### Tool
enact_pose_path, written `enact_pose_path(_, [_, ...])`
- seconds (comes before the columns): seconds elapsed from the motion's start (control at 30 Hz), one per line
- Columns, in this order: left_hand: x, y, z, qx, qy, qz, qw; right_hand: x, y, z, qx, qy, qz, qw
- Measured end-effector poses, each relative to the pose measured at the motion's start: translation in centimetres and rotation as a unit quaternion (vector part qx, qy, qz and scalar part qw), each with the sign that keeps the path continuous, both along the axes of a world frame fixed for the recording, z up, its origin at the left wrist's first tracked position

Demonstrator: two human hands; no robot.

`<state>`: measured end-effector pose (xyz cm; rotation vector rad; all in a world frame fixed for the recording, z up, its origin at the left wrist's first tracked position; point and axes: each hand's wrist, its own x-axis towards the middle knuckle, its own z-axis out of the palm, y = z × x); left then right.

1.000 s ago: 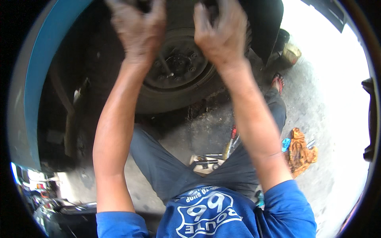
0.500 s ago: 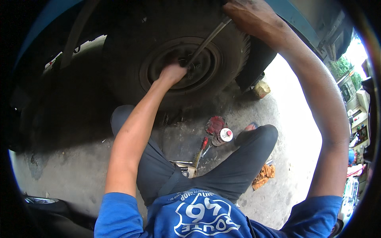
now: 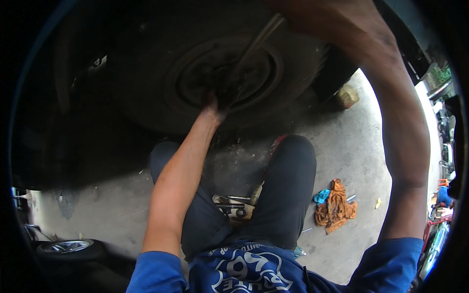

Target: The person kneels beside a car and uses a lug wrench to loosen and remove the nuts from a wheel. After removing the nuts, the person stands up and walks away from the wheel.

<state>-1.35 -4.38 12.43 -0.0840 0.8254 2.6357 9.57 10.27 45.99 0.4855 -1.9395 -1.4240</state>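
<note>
A large tyre with a dished steel wheel (image 3: 178,80) stands in deep shadow in front of me. A long metal lug wrench (image 3: 260,36) slants from the wheel's hub area up to the right. High on its handle, my right hand (image 3: 317,19) is closed around the bar; its fingertips run into the dark upper edge. My left hand (image 3: 216,107) is at the wrench's lower end by the hub, thumb upward and fingers wrapped round it, dim and slightly blurred. The wheel nuts close to it cannot be made out clearly.
Between my knees lies an open tray of tools (image 3: 239,209). To the right, an orange-brown rag (image 3: 336,207) and a blue cloth (image 3: 321,196) lie on the concrete. A stone-like block (image 3: 348,96) sits beside the tyre. At lower left lies another wheel (image 3: 68,246).
My right knee has swung inward, and the bottle and red dish behind it no longer show. My left hand sits slightly lower against the wheel. Both hands remain at the wrench.
</note>
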Motion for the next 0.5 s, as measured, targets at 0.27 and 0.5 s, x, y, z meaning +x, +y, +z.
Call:
enact_pose_path(0.27, [1.0,-0.2,0.7,-0.15,-0.022,0.033,0.988,-2.4,20.0,-14.5,-0.349,-0.004,-0.046,0.936])
enact_pose_path(0.5, [0.8,0.1,-0.1,-0.356,0.102,0.087,0.925,-4.3,24.6,-50.1,-0.55,-0.102,-0.292,0.776])
